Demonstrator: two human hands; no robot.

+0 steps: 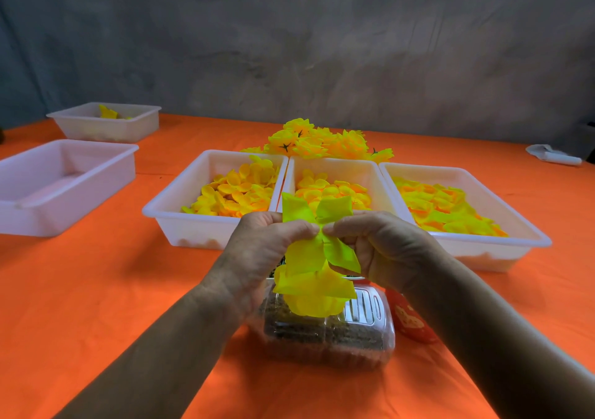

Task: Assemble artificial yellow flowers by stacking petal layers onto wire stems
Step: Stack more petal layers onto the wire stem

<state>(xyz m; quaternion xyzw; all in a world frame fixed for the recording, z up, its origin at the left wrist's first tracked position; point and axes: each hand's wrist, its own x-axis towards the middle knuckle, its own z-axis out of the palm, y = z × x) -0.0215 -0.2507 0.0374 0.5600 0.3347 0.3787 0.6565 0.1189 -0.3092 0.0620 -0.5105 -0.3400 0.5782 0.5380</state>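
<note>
Both hands meet at the centre of the view over a clear plastic container (325, 331). My left hand (257, 257) and my right hand (383, 248) pinch a yellow-green petal layer (322, 241) at its middle, fingertips touching. More yellow petals (314, 293) hang below it, stacked as a partly built flower. The wire stem is hidden by the fingers and petals. Three white trays hold loose petals: left tray (167, 206), middle tray (367, 167), right tray (531, 235). A pile of finished yellow flowers (322, 141) lies behind the trays.
An orange cloth (96, 289) covers the table. An empty white tray (42, 212) stands at the left, and another tray with a few petals (106, 128) sits further back. A red packet (409, 318) lies by the clear container. A white object (553, 156) rests at the far right.
</note>
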